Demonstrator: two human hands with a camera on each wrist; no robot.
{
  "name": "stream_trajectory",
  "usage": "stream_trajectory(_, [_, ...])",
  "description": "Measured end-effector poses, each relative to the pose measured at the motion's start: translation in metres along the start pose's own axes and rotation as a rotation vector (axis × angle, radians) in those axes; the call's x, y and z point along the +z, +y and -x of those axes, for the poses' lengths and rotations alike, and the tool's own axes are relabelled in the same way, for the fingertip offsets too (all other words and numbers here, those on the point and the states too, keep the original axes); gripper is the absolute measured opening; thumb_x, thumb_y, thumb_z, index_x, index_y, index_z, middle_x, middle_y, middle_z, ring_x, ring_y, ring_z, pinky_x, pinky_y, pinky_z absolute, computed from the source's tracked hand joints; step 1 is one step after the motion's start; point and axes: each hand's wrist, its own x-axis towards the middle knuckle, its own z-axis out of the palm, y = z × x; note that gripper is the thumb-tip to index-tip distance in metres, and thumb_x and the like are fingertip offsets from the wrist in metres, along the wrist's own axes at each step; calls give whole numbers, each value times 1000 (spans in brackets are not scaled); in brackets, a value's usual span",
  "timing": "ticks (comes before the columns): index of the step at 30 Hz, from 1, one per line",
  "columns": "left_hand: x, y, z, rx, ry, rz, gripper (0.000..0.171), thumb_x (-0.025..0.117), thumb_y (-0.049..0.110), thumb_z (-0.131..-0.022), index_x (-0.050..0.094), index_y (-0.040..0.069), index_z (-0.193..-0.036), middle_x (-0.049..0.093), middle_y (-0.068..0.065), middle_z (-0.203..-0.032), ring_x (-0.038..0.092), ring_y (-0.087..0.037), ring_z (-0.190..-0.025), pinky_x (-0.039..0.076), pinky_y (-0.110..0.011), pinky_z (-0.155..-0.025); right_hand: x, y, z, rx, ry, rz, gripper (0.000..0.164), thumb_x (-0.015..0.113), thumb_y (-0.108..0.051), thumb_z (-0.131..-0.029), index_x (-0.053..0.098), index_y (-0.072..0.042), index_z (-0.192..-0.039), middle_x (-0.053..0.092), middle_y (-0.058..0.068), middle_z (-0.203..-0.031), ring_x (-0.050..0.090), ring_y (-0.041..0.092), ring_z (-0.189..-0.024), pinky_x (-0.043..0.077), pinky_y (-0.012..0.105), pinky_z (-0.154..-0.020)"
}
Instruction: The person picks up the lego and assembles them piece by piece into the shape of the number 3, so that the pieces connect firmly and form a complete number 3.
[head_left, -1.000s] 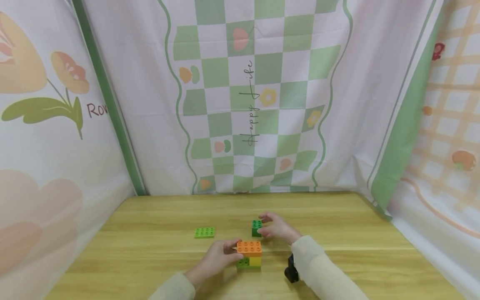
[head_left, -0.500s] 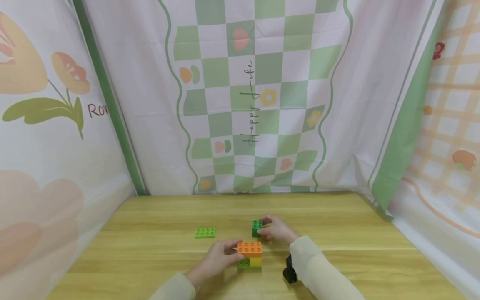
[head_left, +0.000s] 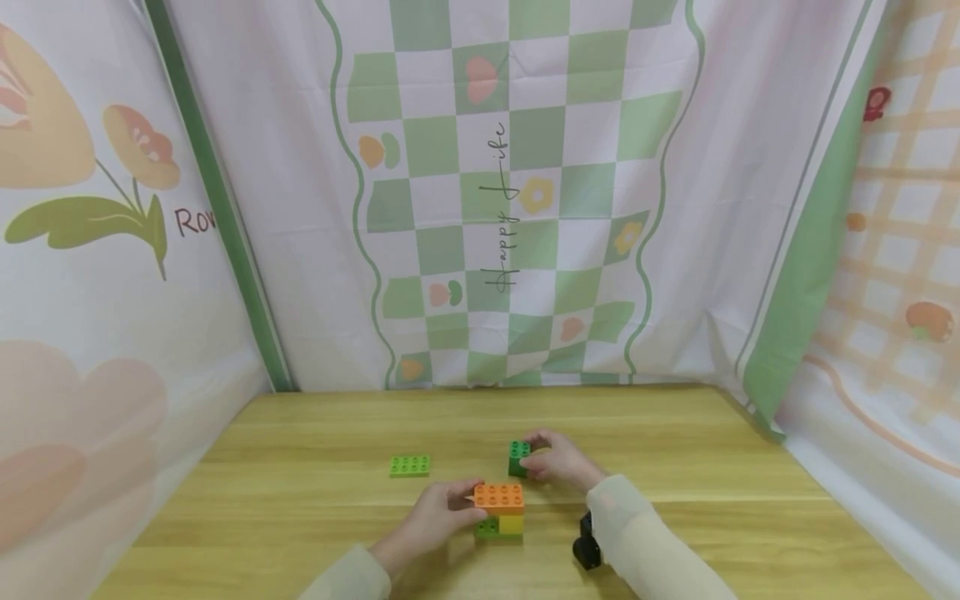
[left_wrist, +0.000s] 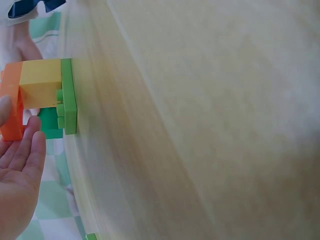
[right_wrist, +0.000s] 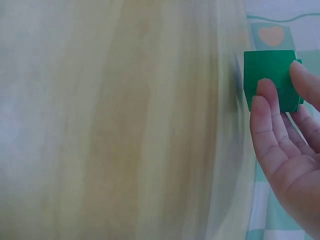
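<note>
A small stack of toy building bricks stands near the front middle: an orange brick (head_left: 498, 497) on top, a yellow brick (head_left: 512, 522) under its right half, a light green plate (left_wrist: 68, 96) at the bottom. My left hand (head_left: 438, 512) holds the orange brick's left end between thumb and fingers. Just behind the stack, my right hand (head_left: 558, 461) grips a dark green brick (head_left: 518, 458) from the right, its studs facing up. In the right wrist view, fingers lie along the green brick (right_wrist: 270, 70) and the thumb is at its studded side.
A loose light green plate (head_left: 409, 466) with studs lies flat to the back left on the wooden table (head_left: 315, 475). A black object (head_left: 587, 546) shows at the right sleeve. A patterned curtain (head_left: 525, 250) hangs behind the table's far edge.
My right hand has closed in on the dark green brick, and both have shifted slightly to the right. The left hand and the stack stay in place.
</note>
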Motion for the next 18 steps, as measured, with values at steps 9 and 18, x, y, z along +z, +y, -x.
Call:
stream_trajectory(9, [1, 0, 0, -3, 6, 18, 50, 69, 12, -82, 51, -5, -125, 55, -19, -122, 60, -23, -96, 50, -31, -83, -5, -11, 9, -27, -7, 30, 43, 67, -5, -83, 48, 9, -119, 51, 20, -114, 62, 24, -80, 54, 38, -70])
stream_trajectory(18, [2, -5, -2, 34, 6, 24, 49, 68, 8, -83, 50, -8, -125, 56, -21, -120, 61, -25, -95, 51, -29, -80, -12, -27, 17, -55, -46, 35, 46, 68, -11, -83, 48, 7, -121, 50, 20, -117, 62, 24, -82, 53, 42, -74])
